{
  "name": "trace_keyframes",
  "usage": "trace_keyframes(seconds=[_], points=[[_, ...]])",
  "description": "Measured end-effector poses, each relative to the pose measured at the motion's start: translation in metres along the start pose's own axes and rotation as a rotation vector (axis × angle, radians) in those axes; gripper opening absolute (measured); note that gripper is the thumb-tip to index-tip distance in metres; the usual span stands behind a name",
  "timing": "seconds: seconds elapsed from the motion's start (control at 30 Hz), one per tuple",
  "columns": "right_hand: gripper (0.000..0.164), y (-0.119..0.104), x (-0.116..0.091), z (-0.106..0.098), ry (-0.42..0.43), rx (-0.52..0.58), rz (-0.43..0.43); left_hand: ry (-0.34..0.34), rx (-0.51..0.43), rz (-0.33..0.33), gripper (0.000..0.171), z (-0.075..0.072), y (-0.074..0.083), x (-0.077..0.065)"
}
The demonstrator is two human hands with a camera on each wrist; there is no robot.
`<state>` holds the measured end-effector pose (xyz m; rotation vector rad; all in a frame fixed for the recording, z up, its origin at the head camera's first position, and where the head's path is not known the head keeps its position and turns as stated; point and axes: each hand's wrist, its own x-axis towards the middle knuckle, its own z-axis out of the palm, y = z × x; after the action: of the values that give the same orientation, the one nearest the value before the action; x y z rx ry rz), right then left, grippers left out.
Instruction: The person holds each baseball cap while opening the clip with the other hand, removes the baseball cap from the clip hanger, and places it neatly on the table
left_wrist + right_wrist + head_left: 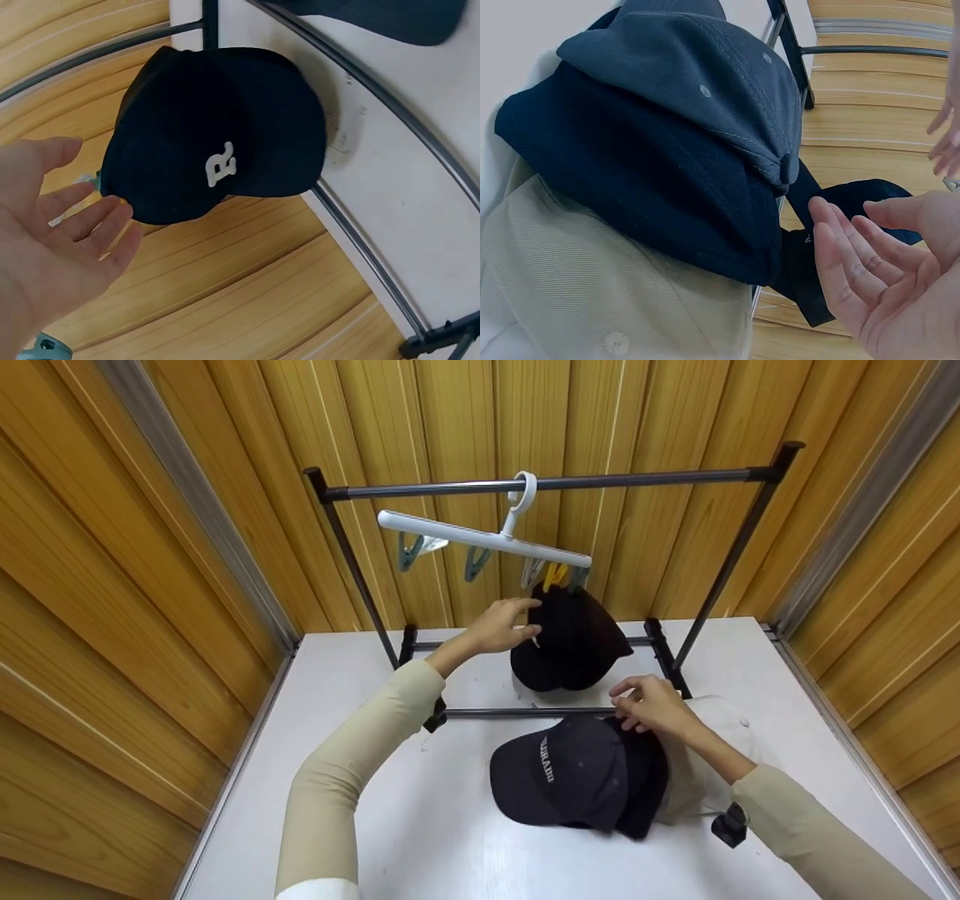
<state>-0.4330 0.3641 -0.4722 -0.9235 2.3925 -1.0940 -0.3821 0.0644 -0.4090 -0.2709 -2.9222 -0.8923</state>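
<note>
Black fabric cap (pixel 574 645) hangs below the lower, right-hand end of a white plastic bar hanger (pixel 480 537), at a yellow plastic clip (pixel 555 577) and a dark green plastic clip (pixel 578 578). Its long axis runs roughly top to bottom: crown end at the clips, curved brim downward toward the white tabletop (pixel 420 825). Left wrist view: pale raised letter emblem (pixel 221 164) on the crown front, brim beyond it on the side away from the hand.

Left hand (pixel 501 626): at the cap's left edge near the clips; thumb and fingers spread wide, nothing gripped. Contact with the fabric: cannot tell.

Right hand (pixel 656 706): above the stacked caps, fingers loosely bent, moderate gap to the thumb, holding nothing.

Stack on tabletop, left to right: navy fabric cap with white lettering (pixel 581 772), brim pointing left, long axis roughly crosswise; plain dark fabric cap (pixel 645 172), partly covered by it; beige fabric cap (pixel 615 277).

Hanger hooked over the dark metal rail (pixel 645 480), its long axis sloping down to the right.
</note>
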Motion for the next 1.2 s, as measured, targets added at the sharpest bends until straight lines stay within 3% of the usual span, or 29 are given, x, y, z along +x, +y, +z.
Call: trace_keyframes(seconds=[0.17, 0.4, 0.67, 0.83, 0.97, 1.1, 1.2], points=[[0.02, -0.005, 0.011, -0.004, 0.07, -0.047, -0.029, 0.043, -0.177, -0.068, 0.057, -0.006, 0.001, 0.024], [0.022, -0.014, 0.038, -0.008, 0.172, -0.155, -0.093, 0.114, -0.256, -0.15, 0.056, -0.006, -0.002, 0.046], [0.023, -0.021, 0.066, -0.01, 0.216, -0.221, -0.157, 0.13, -0.468, -0.219, 0.054, -0.002, 0.0, 0.064], [0.029, -0.027, 0.084, -0.008, 0.249, -0.178, -0.171, 0.115, -0.635, -0.225, 0.053, 0.007, -0.005, 0.078], [0.034, -0.03, 0.098, 0.001, 0.321, -0.115, -0.206, 0.16, -0.741, -0.246, 0.051, 0.016, -0.009, 0.088], [0.038, -0.032, 0.108, 0.008, 0.36, -0.054, -0.228, 0.229, -0.777, -0.239, 0.046, 0.022, -0.011, 0.096], [0.04, -0.033, 0.114, 0.008, 0.347, -0.02, -0.22, 0.272, -0.787, -0.194, 0.037, 0.023, -0.012, 0.099]])
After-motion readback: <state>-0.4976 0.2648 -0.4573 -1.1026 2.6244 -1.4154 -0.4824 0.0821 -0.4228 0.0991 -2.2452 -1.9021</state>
